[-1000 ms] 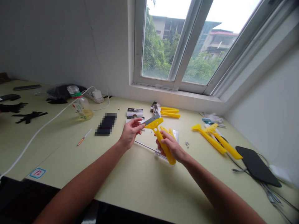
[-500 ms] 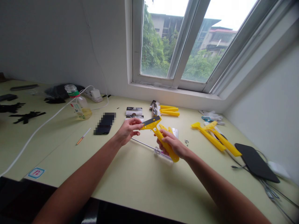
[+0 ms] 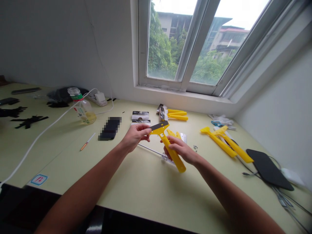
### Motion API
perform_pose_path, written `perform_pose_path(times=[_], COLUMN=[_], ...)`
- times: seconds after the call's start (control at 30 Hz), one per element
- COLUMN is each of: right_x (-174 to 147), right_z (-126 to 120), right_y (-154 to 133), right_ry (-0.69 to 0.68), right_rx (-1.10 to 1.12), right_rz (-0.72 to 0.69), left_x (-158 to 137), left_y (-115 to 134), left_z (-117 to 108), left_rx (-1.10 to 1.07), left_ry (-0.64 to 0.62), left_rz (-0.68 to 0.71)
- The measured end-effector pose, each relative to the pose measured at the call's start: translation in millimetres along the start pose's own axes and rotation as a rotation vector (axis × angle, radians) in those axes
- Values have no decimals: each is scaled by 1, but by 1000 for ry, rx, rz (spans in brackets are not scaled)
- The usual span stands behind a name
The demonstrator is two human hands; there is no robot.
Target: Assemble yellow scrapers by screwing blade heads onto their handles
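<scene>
Between my two hands is a yellow scraper (image 3: 174, 152) with a dark blade strip along its head, held above the table. My left hand (image 3: 136, 135) pinches the left end of the head. My right hand (image 3: 181, 148) wraps round the handle below the head. Beneath them a screwdriver (image 3: 151, 149) with a long metal shaft and a clear handle lies on the table, its handle partly hidden by the scraper. Just behind my right hand are yellow scraper parts (image 3: 172, 133) and a pale metal plate (image 3: 183, 137). Several small screws (image 3: 195, 148) lie to the right.
Packaged yellow scrapers (image 3: 177, 115) and printed cards (image 3: 140, 115) lie toward the window. Two yellow scrapers (image 3: 219, 143) lie at right, near gloves (image 3: 221, 120) and a black tablet-like slab (image 3: 269, 169) with cables. At left are a phone (image 3: 110, 128), a cigarette (image 3: 87, 142) and a bottle (image 3: 84, 110).
The scraper's handle end has tilted slightly toward me. Both hands keep their hold on it; the view has shifted very slightly.
</scene>
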State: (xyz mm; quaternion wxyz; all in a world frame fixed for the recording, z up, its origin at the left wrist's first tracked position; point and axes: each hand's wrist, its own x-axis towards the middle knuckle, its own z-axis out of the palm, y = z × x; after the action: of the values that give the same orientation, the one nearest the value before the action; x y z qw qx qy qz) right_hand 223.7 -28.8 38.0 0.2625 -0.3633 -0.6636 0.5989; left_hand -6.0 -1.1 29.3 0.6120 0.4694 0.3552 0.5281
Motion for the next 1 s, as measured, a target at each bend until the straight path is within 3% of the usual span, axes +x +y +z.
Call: perform_pose_path(times=[0.2,0.53,0.73,0.93,1.0], right_x=[10,11,11,9,9], right_z=[-14,-7,-2,-6,-9], right_y=[-15,-17,-13,-10,-9], right_ry=[289,444,527,620,592], right_rx=[-15,32,124,50,31], right_rz=[-118,-174,-211,-262,-270], left_x=[-6,-15,-35,-45,-46], left_y=[2,-1,-19,-26,-25], left_z=[8,21,43,50,49], left_rx=[11,-84,-43,-137,-135], left_ry=[-103,-145,-372,-388,-407], left_rz=[-38,-33,-220,-191,-194])
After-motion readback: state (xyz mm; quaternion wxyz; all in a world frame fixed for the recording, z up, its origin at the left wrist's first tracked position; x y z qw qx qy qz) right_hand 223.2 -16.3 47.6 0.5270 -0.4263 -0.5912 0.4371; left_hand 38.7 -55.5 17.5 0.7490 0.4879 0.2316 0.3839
